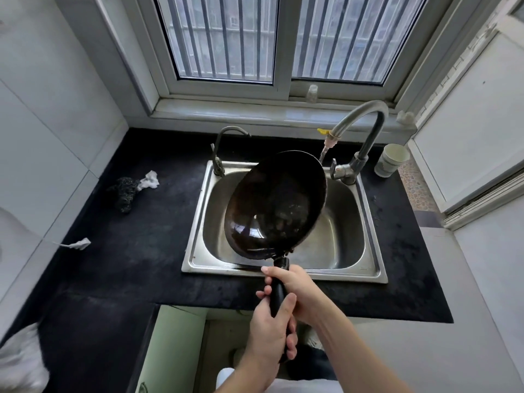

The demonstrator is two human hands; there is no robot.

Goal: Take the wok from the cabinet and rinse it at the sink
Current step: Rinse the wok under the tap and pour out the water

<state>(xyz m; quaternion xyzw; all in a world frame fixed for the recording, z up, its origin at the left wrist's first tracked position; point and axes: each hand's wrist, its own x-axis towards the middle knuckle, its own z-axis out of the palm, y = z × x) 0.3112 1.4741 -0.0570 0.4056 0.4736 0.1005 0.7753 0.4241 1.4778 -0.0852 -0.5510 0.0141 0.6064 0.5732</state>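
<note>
A dark, worn wok hangs tilted over the steel sink, its bowl facing me and its far rim close under the spout of the tall faucet. Both hands grip its black handle. My right hand holds the upper part of the handle near the sink's front edge. My left hand is wrapped around the lower end, closer to my body. No running water is visible. Below the counter the cabinet stands with its pale green door open.
A smaller second tap stands at the sink's back left. On the black countertop lie a steel-wool scrubber and a white scrap. A paper cup sits at the back right below the barred window.
</note>
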